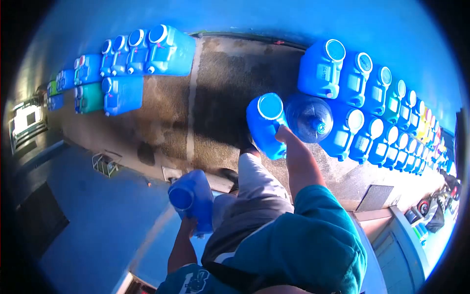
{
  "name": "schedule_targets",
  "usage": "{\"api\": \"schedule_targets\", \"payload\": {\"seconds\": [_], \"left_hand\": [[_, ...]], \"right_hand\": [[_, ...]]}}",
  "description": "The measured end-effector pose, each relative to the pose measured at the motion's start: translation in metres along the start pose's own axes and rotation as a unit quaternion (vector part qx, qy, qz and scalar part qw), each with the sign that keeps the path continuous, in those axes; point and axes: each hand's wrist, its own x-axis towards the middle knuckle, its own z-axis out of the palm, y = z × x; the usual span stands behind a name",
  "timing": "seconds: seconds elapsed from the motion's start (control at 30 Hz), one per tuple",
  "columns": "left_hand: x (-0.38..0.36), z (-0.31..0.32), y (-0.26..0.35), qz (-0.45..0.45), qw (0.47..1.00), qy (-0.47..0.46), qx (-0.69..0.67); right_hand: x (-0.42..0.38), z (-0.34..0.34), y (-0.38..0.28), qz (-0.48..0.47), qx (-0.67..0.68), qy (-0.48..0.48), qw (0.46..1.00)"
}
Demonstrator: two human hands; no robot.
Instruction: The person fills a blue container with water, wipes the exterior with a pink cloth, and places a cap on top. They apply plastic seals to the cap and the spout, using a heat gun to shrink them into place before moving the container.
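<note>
A smooth blue wall (245, 19) runs along the far edge of a rough, stained concrete floor (220, 93), which a pale strip crosses. Against the wall at right, a double row of boxy plastic jugs (318, 73) stretches away, mostly blue, with moulded handles and round lids; a smaller cluster of jugs (176, 54) sits at left, including a green jug (91, 97). What these hold cannot be told.

The right jug (266, 134), upright-looking bright blue plastic with rounded corners, is in front of the right-hand row, just beside a rounded, see-through bottle (299, 115). The left jug (201, 191), a deeper blue in shade, is beside the person's left leg. Their contents cannot be made out.

The right hand (282, 133) grips the right jug near its top; the left hand (189, 226) is wrapped on the left jug. Smallest are the lids: the right jug's lid (270, 106) is pale-rimmed, the left jug's lid (181, 198) dark blue.
</note>
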Motion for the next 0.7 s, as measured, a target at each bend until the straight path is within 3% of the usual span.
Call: {"api": "schedule_targets", "payload": {"seconds": [0.03,0.1,0.13,0.17,0.2,0.23,0.27,0.3,0.37,0.4,0.43,0.47,0.5,0.53,0.6,0.63,0.67,0.7], "left_hand": [[0.025,0.009,0.029,0.071,0.997,0.012,-0.011],[0.092,0.02,0.086,0.078,0.991,-0.004,0.11],[0.101,0.032,0.128,0.097,0.989,-0.013,0.114],[0.102,0.047,0.181,0.117,0.986,-0.021,0.12],[0.116,0.061,0.214,0.131,0.981,-0.007,0.143],[0.132,0.069,0.241,0.145,0.975,0.009,0.166],[0.198,0.071,0.243,0.161,0.967,-0.017,0.195],[0.2,0.09,0.281,0.186,0.957,-0.011,0.222],[0.194,0.127,0.362,0.217,0.952,-0.115,0.184],[0.189,0.15,0.396,0.259,0.941,-0.117,0.182],[0.193,0.174,0.421,0.318,0.933,-0.103,0.135],[0.21,0.191,0.451,0.314,0.919,-0.082,0.225],[0.24,0.203,0.486,0.22,0.907,-0.163,0.32],[0.258,0.224,0.488,0.32,0.912,-0.094,0.237],[0.217,0.258,0.553,0.34,0.901,-0.116,0.242],[0.208,0.276,0.576,0.304,0.922,-0.139,0.197],[0.201,0.292,0.595,0.352,0.9,-0.158,0.205],[0.194,0.312,0.608,0.378,0.892,-0.1,0.227]], "right_hand": [[0.023,-0.012,-0.01,-0.002,-0.014,-0.027,1.0],[0.057,-0.027,-0.022,0.025,0.041,0.086,0.995],[0.069,-0.044,-0.03,0.065,0.091,0.06,0.992],[0.069,-0.06,-0.038,0.025,0.12,0.093,0.988],[0.135,-0.05,-0.024,0.044,0.139,0.074,0.986],[0.135,-0.062,-0.034,0.062,0.164,0.121,0.977],[0.124,-0.081,-0.05,0.077,0.186,0.167,0.965],[0.12,-0.097,-0.063,0.069,0.18,0.222,0.956],[0.127,-0.124,-0.076,0.033,0.222,0.305,0.925],[0.12,-0.139,-0.071,-0.024,0.251,0.276,0.927],[0.132,-0.129,-0.06,-0.109,0.182,0.395,0.894],[0.11,-0.134,-0.061,-0.12,0.186,0.39,0.894],[0.091,-0.128,-0.054,-0.188,0.164,0.433,0.866],[0.072,-0.116,-0.043,-0.256,0.14,0.471,0.832],[0.023,-0.083,-0.014,-0.189,0.202,0.349,0.895],[-0.007,-0.058,0.007,-0.212,0.206,0.339,0.893],[-0.029,-0.024,0.032,-0.15,0.219,0.301,0.916],[-0.044,0.018,0.062,-0.122,0.182,0.324,0.92]]}}
